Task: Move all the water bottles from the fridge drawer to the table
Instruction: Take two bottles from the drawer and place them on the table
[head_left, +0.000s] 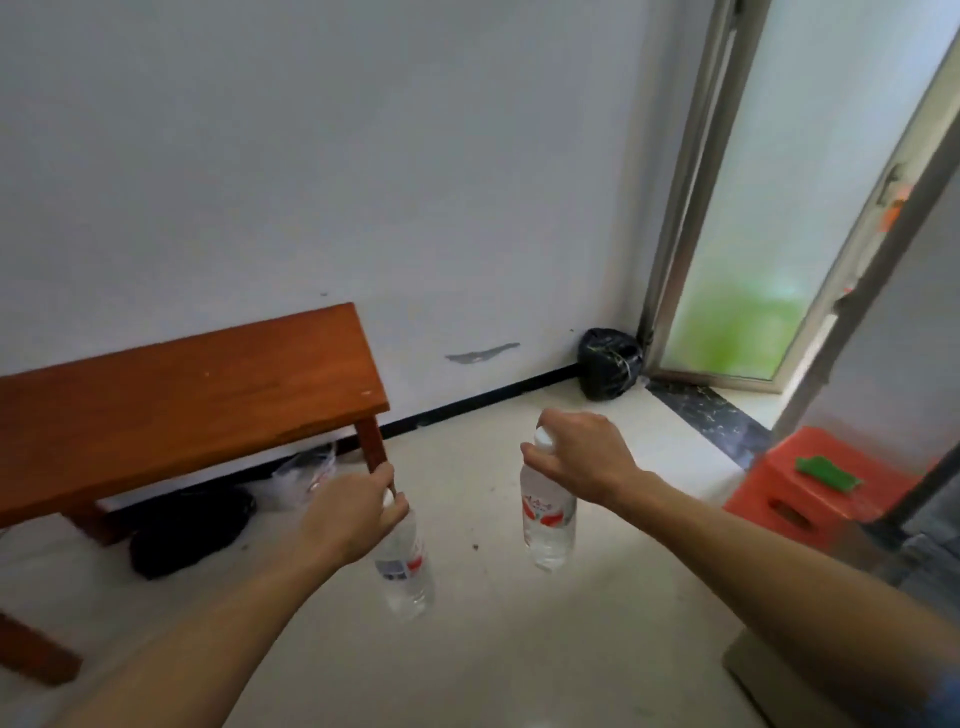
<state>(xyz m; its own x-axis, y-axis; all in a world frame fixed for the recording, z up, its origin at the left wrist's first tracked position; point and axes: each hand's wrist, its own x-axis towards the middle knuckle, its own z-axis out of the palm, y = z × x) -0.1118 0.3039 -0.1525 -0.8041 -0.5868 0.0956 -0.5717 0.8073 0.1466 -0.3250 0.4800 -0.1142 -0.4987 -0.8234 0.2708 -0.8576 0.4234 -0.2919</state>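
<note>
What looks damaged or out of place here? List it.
The wall has a grey scrape low down, right of the table, where paint looks chipped. Bags lie loose on the floor under the table. Both bottles, in the left hand and right hand, hang capped and intact; nothing spilled.

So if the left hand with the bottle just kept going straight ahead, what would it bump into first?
Probably the wooden table. The left hand holds its water bottle by the cap, just short of the table's near leg, so that leg or the tabletop edge looks first in line. Depth is hard to judge from one view.
</note>
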